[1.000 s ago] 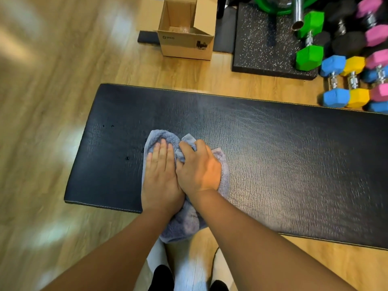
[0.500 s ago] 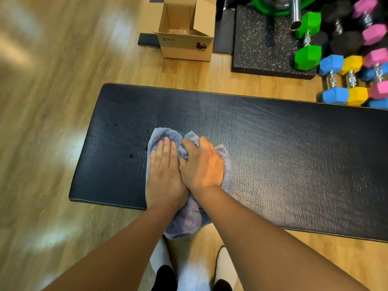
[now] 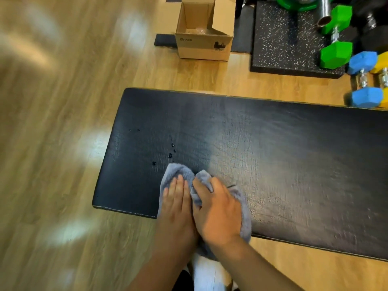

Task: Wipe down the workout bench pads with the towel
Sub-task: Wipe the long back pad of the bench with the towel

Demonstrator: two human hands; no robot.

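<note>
Two hands (image 3: 175,206) (image 3: 218,215) on one towel (image 3: 182,172)

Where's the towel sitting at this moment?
In the head view, the towel lies at the near edge of the bench pad, toward its left end, under the left hand and right hand, just short of the droplets.

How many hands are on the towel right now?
2. The left hand lies flat on the left of the towel; the right hand beside it grips a bunched fold. Both are at the near edge of the pad. None hidden.
</note>
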